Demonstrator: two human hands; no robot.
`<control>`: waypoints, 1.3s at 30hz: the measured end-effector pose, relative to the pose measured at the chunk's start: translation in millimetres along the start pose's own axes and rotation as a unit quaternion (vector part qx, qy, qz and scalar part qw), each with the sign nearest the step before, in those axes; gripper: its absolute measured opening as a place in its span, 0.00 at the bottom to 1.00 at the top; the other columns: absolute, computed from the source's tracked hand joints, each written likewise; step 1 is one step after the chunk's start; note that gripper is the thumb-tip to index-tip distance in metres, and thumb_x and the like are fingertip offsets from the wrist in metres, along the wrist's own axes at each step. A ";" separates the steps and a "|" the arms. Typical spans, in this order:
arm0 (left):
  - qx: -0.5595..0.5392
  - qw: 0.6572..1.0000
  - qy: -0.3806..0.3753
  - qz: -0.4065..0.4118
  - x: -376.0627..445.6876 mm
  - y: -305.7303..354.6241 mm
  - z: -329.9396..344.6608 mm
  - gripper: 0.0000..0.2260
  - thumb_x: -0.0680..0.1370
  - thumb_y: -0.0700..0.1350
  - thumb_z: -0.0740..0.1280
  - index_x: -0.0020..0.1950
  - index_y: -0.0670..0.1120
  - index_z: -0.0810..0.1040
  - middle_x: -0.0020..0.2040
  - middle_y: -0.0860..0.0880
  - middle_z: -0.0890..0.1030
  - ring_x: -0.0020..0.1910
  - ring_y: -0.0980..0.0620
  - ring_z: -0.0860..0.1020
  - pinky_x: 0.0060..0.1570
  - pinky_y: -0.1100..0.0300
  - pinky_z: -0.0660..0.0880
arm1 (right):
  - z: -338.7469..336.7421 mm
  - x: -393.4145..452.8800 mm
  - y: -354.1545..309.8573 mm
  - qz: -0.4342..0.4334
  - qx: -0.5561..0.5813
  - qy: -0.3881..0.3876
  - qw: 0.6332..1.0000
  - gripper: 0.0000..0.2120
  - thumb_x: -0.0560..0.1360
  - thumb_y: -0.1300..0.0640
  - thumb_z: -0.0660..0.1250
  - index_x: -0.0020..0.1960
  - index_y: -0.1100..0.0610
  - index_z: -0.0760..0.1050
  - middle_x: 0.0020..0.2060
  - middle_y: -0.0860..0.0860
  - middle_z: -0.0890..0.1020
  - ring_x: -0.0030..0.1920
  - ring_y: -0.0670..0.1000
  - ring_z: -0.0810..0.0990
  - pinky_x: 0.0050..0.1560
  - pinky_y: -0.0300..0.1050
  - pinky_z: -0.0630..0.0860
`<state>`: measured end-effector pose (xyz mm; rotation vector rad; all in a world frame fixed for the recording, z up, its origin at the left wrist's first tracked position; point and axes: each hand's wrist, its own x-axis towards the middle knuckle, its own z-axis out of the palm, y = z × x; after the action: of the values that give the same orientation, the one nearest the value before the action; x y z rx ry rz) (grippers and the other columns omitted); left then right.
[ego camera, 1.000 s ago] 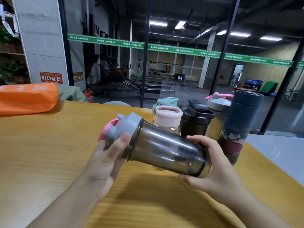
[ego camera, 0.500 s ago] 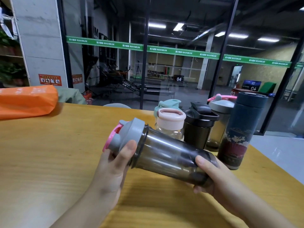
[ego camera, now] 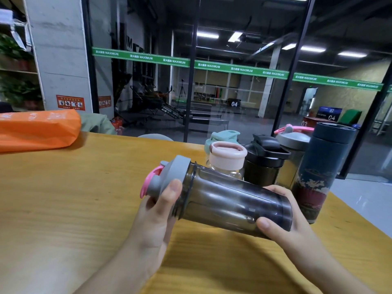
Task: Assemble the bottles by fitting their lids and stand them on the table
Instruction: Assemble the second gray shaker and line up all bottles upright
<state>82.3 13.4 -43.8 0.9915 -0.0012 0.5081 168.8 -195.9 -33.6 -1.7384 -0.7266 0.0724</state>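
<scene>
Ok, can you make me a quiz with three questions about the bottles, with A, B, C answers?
1. Where is the orange bag? A far left of the table B beside the bottles C on the floor
2. How many bottles stand upright? A two B five C eight
3. How is the smoky shaker bottle held? A upright B upside down C on its side

Answers: 1 A, it lies at the table's far left edge. 2 B, five stand behind the hands. 3 C, the left hand grips its grey lid and the right hand its base.
</scene>
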 end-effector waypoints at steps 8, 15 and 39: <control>-0.004 1.000 -0.011 0.016 1.2 1.5 -0.5 0.50 0.48 0.60 0.82 0.67 0.44 0.74 0.56 0.45 0.84 0.54 0.51 0.83 0.44 0.65 0.78 | 0.5 0.4 2.8 0.002 0.021 -0.007 1.000 0.35 0.47 0.29 0.74 0.51 0.30 0.68 0.49 0.43 0.82 0.48 0.46 0.82 0.48 0.44 0.78; 0.039 0.997 -0.063 0.037 0.2 4.5 -1.9 0.44 0.56 0.60 0.81 0.67 0.44 0.74 0.59 0.44 0.82 0.58 0.49 0.80 0.49 0.63 0.77 | -0.9 5.5 11.3 0.048 0.085 -0.028 0.995 0.53 0.44 0.29 0.77 0.62 0.55 0.71 0.47 0.62 0.82 0.36 0.53 0.80 0.31 0.47 0.77; 0.104 0.985 -0.134 0.018 1.9 9.7 -16.9 0.36 0.58 0.56 0.82 0.65 0.55 0.77 0.65 0.43 0.78 0.66 0.44 0.75 0.70 0.44 0.64 | 1.7 3.6 0.9 0.197 0.168 -0.101 0.961 0.28 0.62 0.42 0.67 0.53 0.61 0.76 0.37 0.58 0.83 0.24 0.56 0.76 0.20 0.41 0.72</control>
<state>76.2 31.9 -45.0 1.2615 -0.2108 0.4087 171.4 -192.7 -33.8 -1.5342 -0.4684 0.6198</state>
